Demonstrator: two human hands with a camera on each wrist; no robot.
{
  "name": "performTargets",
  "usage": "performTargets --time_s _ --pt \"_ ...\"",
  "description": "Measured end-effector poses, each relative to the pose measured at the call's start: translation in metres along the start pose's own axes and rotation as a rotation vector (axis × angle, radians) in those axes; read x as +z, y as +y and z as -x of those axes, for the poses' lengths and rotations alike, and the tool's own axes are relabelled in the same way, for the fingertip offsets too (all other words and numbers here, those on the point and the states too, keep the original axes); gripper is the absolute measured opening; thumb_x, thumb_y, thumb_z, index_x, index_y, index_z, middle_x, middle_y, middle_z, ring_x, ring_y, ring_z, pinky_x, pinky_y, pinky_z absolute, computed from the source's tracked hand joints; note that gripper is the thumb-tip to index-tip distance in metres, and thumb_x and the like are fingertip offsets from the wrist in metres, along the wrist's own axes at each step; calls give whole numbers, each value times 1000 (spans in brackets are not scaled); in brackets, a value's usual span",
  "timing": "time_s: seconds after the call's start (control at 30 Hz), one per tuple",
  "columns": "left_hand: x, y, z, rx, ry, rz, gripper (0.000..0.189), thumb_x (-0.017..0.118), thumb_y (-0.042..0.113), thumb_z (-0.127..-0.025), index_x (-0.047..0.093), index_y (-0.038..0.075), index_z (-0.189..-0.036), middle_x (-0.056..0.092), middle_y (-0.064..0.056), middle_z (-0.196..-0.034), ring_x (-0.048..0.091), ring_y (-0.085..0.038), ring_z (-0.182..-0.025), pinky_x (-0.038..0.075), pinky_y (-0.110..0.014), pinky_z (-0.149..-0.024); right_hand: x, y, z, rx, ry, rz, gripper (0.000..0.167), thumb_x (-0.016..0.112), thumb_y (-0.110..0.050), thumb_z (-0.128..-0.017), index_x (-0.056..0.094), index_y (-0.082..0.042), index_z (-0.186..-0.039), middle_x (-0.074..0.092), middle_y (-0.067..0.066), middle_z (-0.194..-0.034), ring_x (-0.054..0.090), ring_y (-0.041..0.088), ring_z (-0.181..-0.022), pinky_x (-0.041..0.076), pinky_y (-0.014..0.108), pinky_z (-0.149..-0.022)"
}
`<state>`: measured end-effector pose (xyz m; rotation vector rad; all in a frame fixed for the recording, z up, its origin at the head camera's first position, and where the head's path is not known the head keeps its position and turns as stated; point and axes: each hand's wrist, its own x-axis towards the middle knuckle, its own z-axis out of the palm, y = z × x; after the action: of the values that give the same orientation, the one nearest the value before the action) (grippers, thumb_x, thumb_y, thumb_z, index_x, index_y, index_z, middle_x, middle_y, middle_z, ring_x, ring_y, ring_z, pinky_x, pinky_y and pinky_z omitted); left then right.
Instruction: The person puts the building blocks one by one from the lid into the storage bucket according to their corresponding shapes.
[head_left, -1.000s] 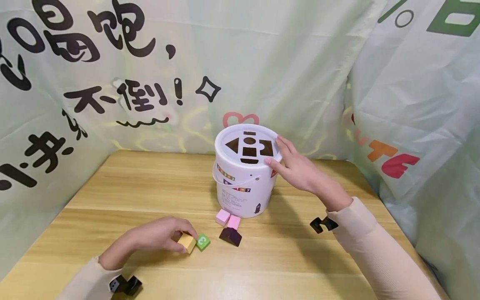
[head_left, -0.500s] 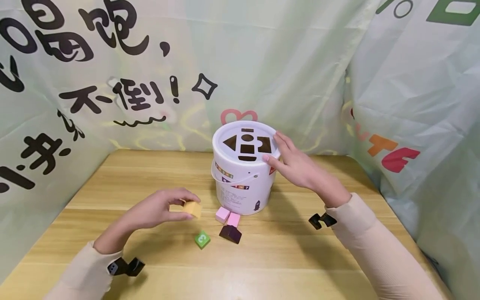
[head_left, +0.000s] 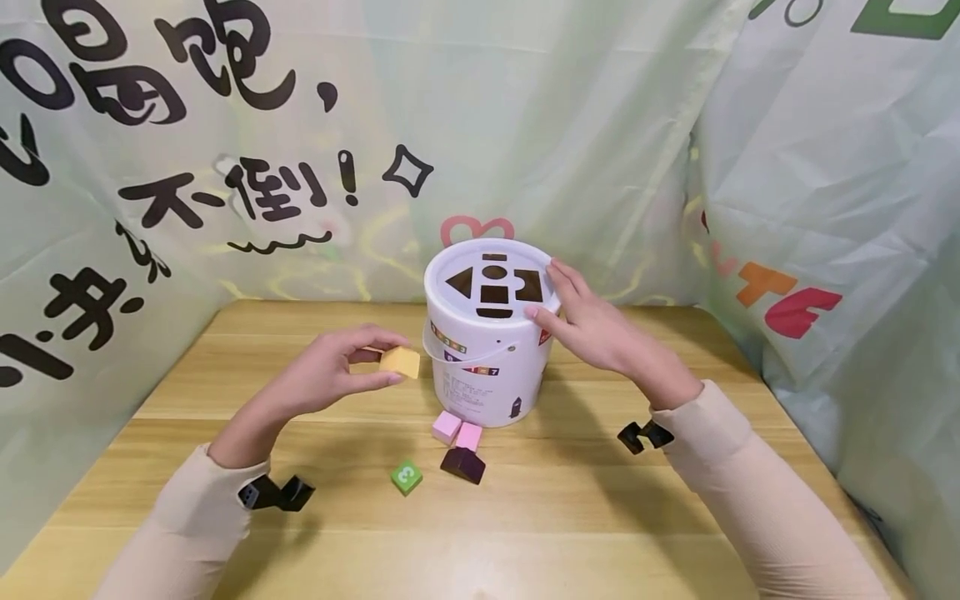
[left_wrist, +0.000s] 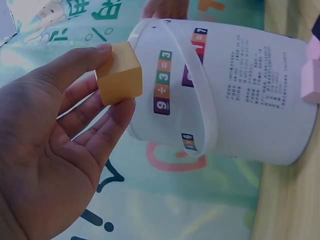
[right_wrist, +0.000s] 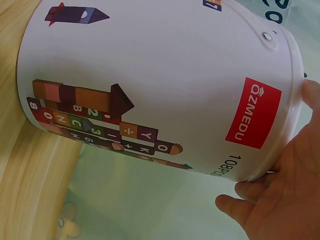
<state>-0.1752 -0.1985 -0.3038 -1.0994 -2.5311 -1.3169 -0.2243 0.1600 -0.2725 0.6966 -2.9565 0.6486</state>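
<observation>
My left hand (head_left: 326, 371) pinches a yellow block (head_left: 402, 362) between thumb and fingertips, held in the air just left of a white bucket (head_left: 487, 396). The left wrist view shows the wooden block (left_wrist: 120, 75) squarely, with the bucket's printed side behind it. Shaped holes pierce the bucket's lid (head_left: 459, 257), among them a triangle, a circle and a rectangle. On the right side of the rim rests my right hand (head_left: 600, 329), thumb on the lid's edge and fingers spread along it. In the right wrist view, the palm side faces the red label (right_wrist: 254, 113).
At the bucket's foot lie two pink blocks (head_left: 447, 427) and a dark roof-shaped block (head_left: 462, 465). A green block with a 3 (head_left: 407, 477) sits nearer on the wooden table (head_left: 570, 533). Printed curtains (head_left: 585, 150) enclose the table's back and sides.
The left hand has lifted the yellow block from beside the green one and carried it up and rightward to the bucket. The right hand has stayed on the rim.
</observation>
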Motion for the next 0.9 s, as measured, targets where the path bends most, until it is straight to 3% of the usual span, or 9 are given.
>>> performTargets --time_s 0.33,0.6,0.9 --pt "-12 22 -37 52 36 -26 35 76 7 -85 67 4 -120 68 -6 -115 64 -20 -102 53 -30 -90 -2 1 -1 -4 -4 6 92 31 -71 -95 3 -11 -158 -1 6 -164 24 42 -142 25 59 -111" --pt "-17 39 -82 45 10 -46 39 75 11 -87 65 0 -124 65 -10 -117 62 -22 -108 51 -30 -93 -1 2 1 0 2 3 92 30 -71 -94 4 -11 -158 -1 5 -164 26 43 -141 26 59 -111" --pt "-11 46 -127 -3 -40 -207 39 78 22 -86 65 5 -119 67 -6 -110 62 -18 -104 49 -33 -95 0 2 -1 -6 -13 8 93 29 -72 -94 2 -9 -158 -2 6 -164 24 40 -142 25 56 -112"
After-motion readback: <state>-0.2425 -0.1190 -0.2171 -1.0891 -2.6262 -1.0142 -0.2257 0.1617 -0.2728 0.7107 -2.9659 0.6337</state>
